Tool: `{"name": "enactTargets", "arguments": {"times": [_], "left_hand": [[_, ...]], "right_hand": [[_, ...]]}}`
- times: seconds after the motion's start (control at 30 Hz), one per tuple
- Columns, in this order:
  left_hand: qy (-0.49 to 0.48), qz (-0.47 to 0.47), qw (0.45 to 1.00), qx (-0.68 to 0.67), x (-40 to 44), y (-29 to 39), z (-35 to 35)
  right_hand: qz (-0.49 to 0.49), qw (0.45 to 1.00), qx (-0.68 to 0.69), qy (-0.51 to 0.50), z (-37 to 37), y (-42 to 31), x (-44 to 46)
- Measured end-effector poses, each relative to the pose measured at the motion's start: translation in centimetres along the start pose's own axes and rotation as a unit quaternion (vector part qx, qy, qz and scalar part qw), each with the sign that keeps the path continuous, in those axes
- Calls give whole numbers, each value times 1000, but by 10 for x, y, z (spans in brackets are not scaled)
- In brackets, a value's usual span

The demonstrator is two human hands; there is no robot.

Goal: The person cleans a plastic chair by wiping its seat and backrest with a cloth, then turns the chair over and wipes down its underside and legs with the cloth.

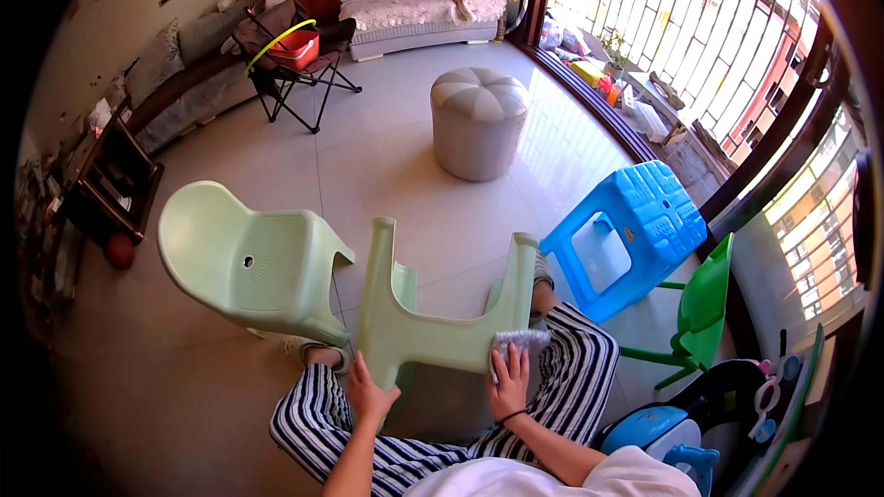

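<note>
While the left hand's (369, 394) grip clasps its eight-o'clock corner, the pale-green plastic chair (376, 287) lies between the striped trouser legs (586, 350), crosspiece (440, 332) running nine to three; the right hand (509, 388), loosely curled over a grey cloth (527, 340), is nearer the four-o'clock edge, with the chair at its eleven.

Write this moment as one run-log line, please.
left hand: on tipped pale green chair | right hand: on grey cloth against it | nearby: second pale green chair, blue stool

Head cam, v. wide, looks fwd/down from close above lap (414, 453), floor (387, 156) ahead.
</note>
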State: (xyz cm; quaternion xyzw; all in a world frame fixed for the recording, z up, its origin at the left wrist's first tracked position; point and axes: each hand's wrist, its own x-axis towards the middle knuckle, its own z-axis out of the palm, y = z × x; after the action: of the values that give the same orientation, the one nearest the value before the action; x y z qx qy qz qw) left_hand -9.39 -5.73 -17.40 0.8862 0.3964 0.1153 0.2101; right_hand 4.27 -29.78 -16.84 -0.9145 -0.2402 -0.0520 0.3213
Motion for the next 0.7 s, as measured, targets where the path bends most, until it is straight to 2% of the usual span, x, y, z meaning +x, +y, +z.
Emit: {"name": "enactTargets", "arguments": {"times": [0.13,0.27,0.37,0.5,0.7], "left_hand": [[7,8,1000,2,1,1,-1],[1,-1,1000,4,0,0,0],[3,-2,1000,8,1,2,-1],[-10,-13,1000,2,1,7,-5],[-3,-4,1000,6,0,5,-4]], "right_hand": [[-85,989,-84,84,11,24,104],[-110,988,-39,102,24,62,208],[-51,996,19,71,19,68,229],[13,989,90,118,26,62,178],[59,992,95,62,7,14,9]]}}
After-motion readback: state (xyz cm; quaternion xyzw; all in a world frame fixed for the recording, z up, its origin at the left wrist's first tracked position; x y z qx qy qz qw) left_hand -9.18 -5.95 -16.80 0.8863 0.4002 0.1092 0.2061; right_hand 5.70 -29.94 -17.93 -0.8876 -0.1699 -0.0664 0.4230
